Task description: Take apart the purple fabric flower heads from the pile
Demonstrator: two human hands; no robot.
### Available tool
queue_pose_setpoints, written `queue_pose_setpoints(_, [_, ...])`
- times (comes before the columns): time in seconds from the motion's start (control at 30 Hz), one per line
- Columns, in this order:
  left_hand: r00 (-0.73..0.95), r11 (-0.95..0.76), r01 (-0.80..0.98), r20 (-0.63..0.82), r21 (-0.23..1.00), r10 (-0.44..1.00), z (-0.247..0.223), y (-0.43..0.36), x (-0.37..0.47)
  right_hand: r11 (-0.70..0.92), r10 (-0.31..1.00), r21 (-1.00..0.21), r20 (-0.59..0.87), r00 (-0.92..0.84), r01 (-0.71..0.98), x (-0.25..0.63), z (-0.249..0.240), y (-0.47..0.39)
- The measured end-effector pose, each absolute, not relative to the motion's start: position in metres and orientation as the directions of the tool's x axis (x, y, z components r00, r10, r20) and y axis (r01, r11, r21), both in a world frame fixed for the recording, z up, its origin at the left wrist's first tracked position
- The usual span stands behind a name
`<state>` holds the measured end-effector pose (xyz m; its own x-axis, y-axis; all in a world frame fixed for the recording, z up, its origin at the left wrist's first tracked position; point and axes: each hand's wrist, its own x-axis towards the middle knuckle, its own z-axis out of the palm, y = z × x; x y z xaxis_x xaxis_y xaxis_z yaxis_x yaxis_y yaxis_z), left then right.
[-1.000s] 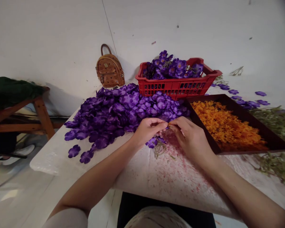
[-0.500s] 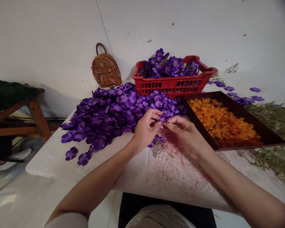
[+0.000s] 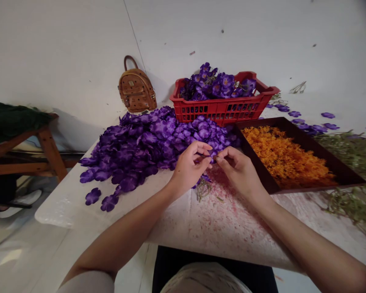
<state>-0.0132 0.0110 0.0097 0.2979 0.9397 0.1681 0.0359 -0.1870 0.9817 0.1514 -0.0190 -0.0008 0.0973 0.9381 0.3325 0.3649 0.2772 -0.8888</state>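
Observation:
Above the near edge of the purple pile, my left hand pinches a small purple fabric petal, mostly hidden by the fingers. Close on its right, my right hand has thumb and forefinger together on a tiny orange flower centre, hardly visible between the fingertips. The fingertips of both hands nearly meet. Loose purple fabric petals form a large heap behind and left of my hands. Below the fingers lies a small bunch of green stems with purple petals. To the right, a dark tray holds orange flower centres.
A red plastic crate of purple flowers stands behind the heap. Green stems lie at the right. A brown mini backpack leans on the wall. Left of the table is a wooden stool with dark green cloth.
My right hand has shifted slightly, its fingertips curling in more, and less of the orange piece shows. My left hand has moved a little to the right.

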Motion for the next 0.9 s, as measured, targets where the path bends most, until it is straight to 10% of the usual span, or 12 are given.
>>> queue_pose_setpoints(0.2, [0.346,-0.061,-0.08,0.085,0.995,0.934,0.01,0.01,-0.013,0.269,0.945,-0.908,0.313,0.091,0.322,0.151,0.0,-0.021])
queue_pose_setpoints(0.5, [0.295,-0.243,0.055,0.217,0.968,0.931,-0.001,0.019,-0.017,-0.033,0.999,-0.947,-0.042,0.021,-0.321,0.156,0.004,-0.021])
queue_pose_setpoints(0.9, [0.314,-0.434,0.167,0.369,0.885,0.875,-0.004,0.015,-0.017,-0.055,0.998,-0.974,-0.053,-0.016,-0.218,0.159,0.002,-0.02])
